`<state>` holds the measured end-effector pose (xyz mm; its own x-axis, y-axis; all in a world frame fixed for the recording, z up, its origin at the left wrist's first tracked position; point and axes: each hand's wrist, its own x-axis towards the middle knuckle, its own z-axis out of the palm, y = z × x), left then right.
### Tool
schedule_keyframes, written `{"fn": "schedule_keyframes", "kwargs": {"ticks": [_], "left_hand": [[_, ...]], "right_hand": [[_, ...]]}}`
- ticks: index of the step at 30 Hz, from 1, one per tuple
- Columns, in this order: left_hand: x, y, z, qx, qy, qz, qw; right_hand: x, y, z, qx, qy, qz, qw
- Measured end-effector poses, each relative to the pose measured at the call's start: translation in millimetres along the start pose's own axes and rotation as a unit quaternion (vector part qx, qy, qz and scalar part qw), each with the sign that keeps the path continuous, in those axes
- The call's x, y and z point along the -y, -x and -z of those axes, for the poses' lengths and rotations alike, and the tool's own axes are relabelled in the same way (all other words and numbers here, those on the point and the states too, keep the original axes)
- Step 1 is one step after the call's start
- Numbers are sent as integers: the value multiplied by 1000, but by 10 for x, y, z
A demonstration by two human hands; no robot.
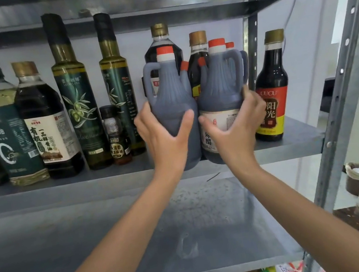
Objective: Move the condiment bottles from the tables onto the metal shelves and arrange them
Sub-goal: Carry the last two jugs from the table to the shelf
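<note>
Left hand (164, 138) grips the left jug (168, 95), right hand (237, 126) grips the right jug (219, 82); both jugs stand upright, touching, at the front edge of the shelf (64, 189), so I'd push straight back.

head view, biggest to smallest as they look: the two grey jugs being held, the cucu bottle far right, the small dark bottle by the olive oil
1. left grey jug and right grey jug: alike, tied; nearest the camera, so their lead is unsure
2. cucu bottle
3. small dark bottle
</note>
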<state>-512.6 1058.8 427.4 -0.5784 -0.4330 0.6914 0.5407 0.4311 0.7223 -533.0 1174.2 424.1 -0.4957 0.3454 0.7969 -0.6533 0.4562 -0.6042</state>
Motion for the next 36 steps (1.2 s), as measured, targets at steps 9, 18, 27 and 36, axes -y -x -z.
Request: {"fn": "schedule_keyframes", "kwargs": {"ticks": [9, 18, 27, 36], "left_hand": [[364, 187, 227, 188, 30, -9, 982], [366, 141, 187, 189, -1, 13, 982], [322, 96, 112, 176, -51, 41, 982], [311, 93, 45, 145, -108, 55, 982]], "right_hand": [[-330, 371, 75, 58, -35, -8, 998], [-301, 383, -32, 52, 39, -14, 998], [-375, 306, -144, 57, 78, -12, 995], [-418, 290, -167, 60, 70, -24, 995]]}}
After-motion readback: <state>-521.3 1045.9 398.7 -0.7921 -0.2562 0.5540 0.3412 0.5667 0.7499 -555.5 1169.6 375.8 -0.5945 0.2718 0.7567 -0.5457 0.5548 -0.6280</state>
